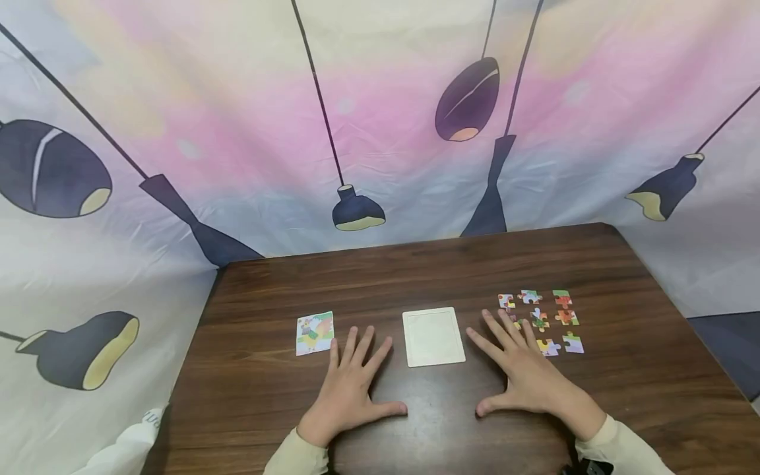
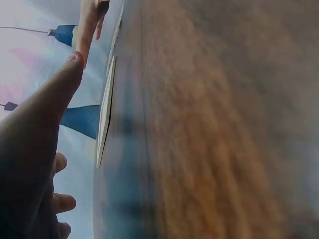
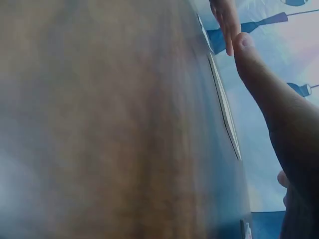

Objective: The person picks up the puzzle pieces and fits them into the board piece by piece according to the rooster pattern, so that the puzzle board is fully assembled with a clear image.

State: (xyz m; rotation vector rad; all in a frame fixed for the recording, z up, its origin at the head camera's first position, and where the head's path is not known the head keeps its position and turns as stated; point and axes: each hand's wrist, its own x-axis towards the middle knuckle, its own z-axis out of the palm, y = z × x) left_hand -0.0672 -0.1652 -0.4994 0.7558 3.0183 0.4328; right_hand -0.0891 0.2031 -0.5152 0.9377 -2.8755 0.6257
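My left hand (image 1: 350, 389) has its fingers spread and holds nothing. Its fingertips are close to a small square picture card (image 1: 315, 333) at the left. My right hand (image 1: 528, 379), fingers also spread, is near several loose jigsaw pieces (image 1: 566, 317) at the right and hides part of the group. Between the hands, a little farther back, lies a cream square puzzle frame (image 1: 434, 336) with a raised rim. In the left wrist view the frame (image 2: 105, 112) appears edge-on past the thumb; the right wrist view shows the frame (image 3: 223, 104) likewise.
The dark wooden table (image 1: 380, 284) meets a hanging cloth (image 1: 404, 158) printed with lamps along its back edge. White crumpled material (image 1: 127, 448) is at the lower left, beside the table.
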